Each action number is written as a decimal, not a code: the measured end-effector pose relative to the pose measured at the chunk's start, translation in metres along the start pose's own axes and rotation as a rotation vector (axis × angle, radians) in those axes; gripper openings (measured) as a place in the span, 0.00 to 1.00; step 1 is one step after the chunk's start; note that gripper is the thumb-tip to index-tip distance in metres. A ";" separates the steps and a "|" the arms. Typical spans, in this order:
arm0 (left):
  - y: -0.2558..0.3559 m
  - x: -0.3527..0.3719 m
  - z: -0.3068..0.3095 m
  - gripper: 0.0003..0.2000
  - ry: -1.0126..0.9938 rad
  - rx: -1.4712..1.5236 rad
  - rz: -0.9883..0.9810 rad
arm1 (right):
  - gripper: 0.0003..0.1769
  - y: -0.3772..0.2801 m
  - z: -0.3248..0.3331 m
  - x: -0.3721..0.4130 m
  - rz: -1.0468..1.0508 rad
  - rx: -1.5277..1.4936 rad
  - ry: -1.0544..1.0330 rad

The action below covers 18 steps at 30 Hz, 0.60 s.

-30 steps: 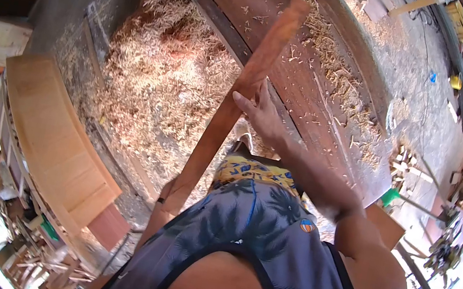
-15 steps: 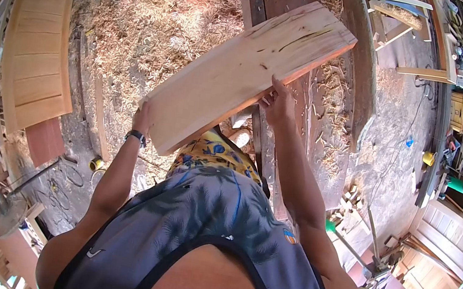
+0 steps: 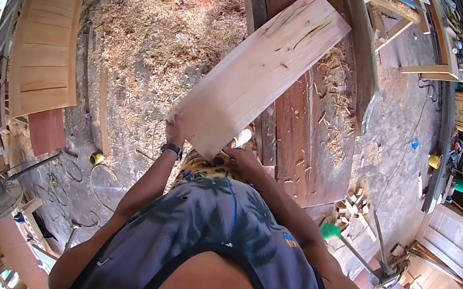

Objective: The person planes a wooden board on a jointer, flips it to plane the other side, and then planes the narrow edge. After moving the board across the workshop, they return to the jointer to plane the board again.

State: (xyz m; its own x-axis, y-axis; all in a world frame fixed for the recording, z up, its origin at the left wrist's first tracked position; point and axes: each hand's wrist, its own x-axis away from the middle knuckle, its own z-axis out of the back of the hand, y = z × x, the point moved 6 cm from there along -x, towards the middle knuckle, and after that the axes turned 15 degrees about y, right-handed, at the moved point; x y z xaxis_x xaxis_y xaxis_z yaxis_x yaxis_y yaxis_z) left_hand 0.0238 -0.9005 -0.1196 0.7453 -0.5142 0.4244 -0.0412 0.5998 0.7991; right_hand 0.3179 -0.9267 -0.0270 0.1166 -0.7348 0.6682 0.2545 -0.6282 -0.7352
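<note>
A wide, pale wooden board (image 3: 260, 72) runs diagonally from my waist up to the right, with dark cracks and small knots toward its far end. My left hand (image 3: 174, 129), with a dark watch on the wrist, grips the board's near left corner. At the near right corner is my right hand (image 3: 237, 156), closed on the board with its fingers partly hidden by the edge. The far part of the board lies over a dark brown timber bench (image 3: 294, 137).
Wood shavings (image 3: 171, 29) cover the floor on the left. A panelled wooden door (image 3: 50, 32) stands further left. Several wood offcuts (image 3: 356, 208) lie at right, near a green-headed tool (image 3: 330, 230). A wooden frame (image 3: 427, 69) stands at the upper right.
My right hand has slid from the middle of the board's right edge down to its near end. The board has turned steeper, and my left hand has shifted right.
</note>
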 end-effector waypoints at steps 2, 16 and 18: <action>-0.019 0.016 -0.012 0.40 -0.231 0.263 0.192 | 0.21 0.035 -0.011 0.019 -0.707 -0.390 0.028; 0.021 0.085 -0.007 0.29 -0.583 0.405 0.561 | 0.23 0.057 -0.006 0.015 -0.648 -0.625 0.034; 0.023 0.084 -0.008 0.29 -0.592 0.370 0.558 | 0.22 0.060 -0.005 0.015 -0.632 -0.650 0.048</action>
State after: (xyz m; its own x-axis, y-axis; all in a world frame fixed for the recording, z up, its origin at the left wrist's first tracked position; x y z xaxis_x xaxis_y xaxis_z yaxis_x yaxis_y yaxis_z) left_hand 0.0910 -0.9247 -0.0693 0.0906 -0.5006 0.8609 -0.5835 0.6739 0.4532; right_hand 0.3298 -0.9768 -0.0615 0.0950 -0.2049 0.9742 -0.3360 -0.9278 -0.1624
